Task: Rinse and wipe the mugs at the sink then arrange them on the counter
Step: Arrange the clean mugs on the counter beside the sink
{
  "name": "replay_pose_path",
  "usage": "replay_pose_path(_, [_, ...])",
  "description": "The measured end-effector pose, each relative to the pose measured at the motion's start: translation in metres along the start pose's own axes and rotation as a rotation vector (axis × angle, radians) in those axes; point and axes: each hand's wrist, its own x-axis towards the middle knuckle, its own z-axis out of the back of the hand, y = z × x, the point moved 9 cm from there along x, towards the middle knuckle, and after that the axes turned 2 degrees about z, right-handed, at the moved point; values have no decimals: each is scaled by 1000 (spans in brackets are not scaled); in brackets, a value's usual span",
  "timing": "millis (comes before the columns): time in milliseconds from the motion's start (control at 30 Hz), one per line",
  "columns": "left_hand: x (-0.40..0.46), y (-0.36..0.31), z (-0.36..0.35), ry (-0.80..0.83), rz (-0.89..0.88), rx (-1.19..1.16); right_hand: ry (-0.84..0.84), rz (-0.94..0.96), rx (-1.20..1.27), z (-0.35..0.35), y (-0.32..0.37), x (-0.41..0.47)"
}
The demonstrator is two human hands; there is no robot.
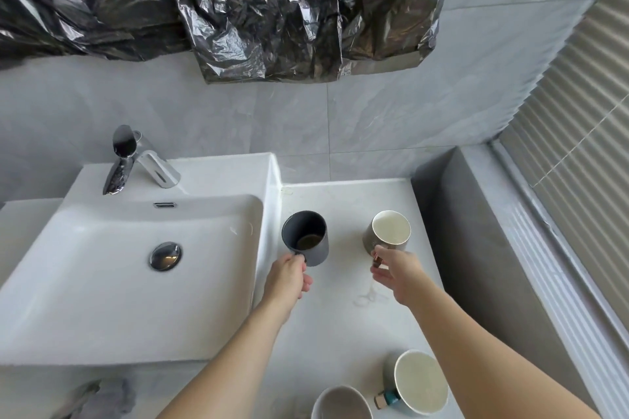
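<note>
A dark grey mug (306,235) stands upright on the white counter (340,333) just right of the sink (136,282). My left hand (289,277) grips its handle. A beige mug (388,231) with a pale inside stands further right, and my right hand (394,272) pinches its brown handle. Near the counter's front edge sit a pale mug with a teal handle (420,383) and a grey-white mug (342,403), cut off by the frame.
A chrome tap (136,160) stands behind the basin, with a chrome drain plug (165,255) in its middle. A grey cloth (95,398) lies at the front left. Crumpled black plastic (238,10) hangs on the wall above. A grey ledge (476,248) borders the counter's right side.
</note>
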Motion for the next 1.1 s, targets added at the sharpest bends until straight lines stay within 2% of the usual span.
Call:
replay_pose_path(433, [133,-66,-15,-130,-6,-111,24,147,-141,-23,82,86])
replay_pose_path(767, [154,-60,-7,-220,10,-165,91,197,-185,-55,93,113])
replay_pose_path(1100, [166,-56,-9,-221,-13,-176,158,237,-301,-110,85,114])
